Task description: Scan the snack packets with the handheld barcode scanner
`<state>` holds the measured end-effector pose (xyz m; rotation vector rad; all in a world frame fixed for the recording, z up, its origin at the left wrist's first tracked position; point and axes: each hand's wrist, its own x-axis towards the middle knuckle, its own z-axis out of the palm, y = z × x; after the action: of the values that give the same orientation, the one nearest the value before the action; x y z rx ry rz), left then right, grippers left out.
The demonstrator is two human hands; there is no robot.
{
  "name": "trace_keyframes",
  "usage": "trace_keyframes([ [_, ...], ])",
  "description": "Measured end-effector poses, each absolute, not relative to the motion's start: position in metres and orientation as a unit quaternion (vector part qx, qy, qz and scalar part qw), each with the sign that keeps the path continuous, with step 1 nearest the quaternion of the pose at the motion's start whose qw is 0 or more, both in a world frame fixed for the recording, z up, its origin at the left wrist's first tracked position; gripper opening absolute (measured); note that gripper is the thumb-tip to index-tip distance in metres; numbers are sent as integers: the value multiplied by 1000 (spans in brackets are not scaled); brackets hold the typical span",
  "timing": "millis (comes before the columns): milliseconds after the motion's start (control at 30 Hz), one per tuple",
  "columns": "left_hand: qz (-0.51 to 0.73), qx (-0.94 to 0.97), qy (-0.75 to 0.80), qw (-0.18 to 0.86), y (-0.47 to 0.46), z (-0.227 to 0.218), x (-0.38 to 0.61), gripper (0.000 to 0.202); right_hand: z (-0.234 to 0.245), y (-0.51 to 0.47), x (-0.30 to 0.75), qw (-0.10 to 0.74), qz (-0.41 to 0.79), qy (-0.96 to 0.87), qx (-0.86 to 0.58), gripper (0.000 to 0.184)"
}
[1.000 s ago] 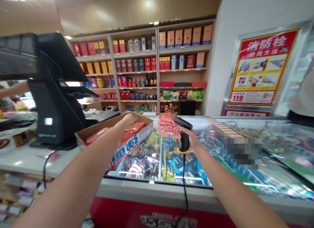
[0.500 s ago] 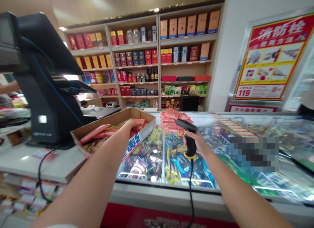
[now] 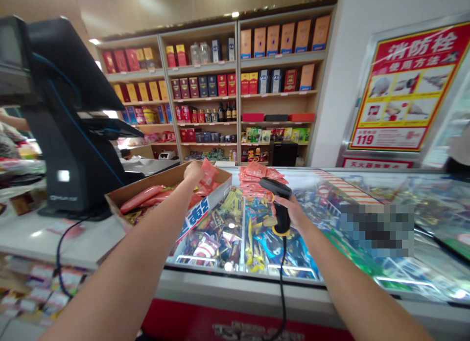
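Observation:
My left hand (image 3: 193,172) is closed on a red snack packet (image 3: 208,171), lifted just above the far end of an open cardboard box (image 3: 147,190) that holds more red packets. My right hand (image 3: 290,213) grips a black barcode scanner (image 3: 276,196) by its handle, its head pointing left toward the box, its cable hanging down in front of the counter. A pile of red packets (image 3: 257,177) lies on the glass freezer lid (image 3: 330,204) just behind the scanner.
A black cash-register terminal (image 3: 66,121) stands on the white counter (image 3: 33,238) at left. Shelves of boxed goods (image 3: 238,86) fill the back wall. A red fire-hydrant poster (image 3: 404,86) hangs at right. Another person's arm (image 3: 12,121) shows at far left.
My left hand went down into the box, then rose with a red packet pinched in it. The scanner hand stayed almost in place. The camera shifted slightly.

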<state>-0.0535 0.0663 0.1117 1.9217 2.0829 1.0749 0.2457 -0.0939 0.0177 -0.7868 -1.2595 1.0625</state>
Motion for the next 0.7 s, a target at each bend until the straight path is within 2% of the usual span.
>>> trace_keyframes([
  [100,381,629,677,-6,42,145,-39,27,19,-95,244,621,461,-541,-331,21],
  [200,400,677,617,-32,9,153,-15,24,22,-98,244,602,470,-551,-336,21],
  [267,396,717,574,-10,-8,136,3,24,25,-101,246,578,483,-563,-342,24],
  [367,365,783,502,44,-16,86,23,24,27,-104,250,533,499,-592,-342,28],
  [500,364,787,496,40,-2,29,25,26,29,-105,253,472,496,-639,-351,29],
  [700,342,774,533,17,12,17,13,27,29,-106,254,404,471,-689,-376,32],
])
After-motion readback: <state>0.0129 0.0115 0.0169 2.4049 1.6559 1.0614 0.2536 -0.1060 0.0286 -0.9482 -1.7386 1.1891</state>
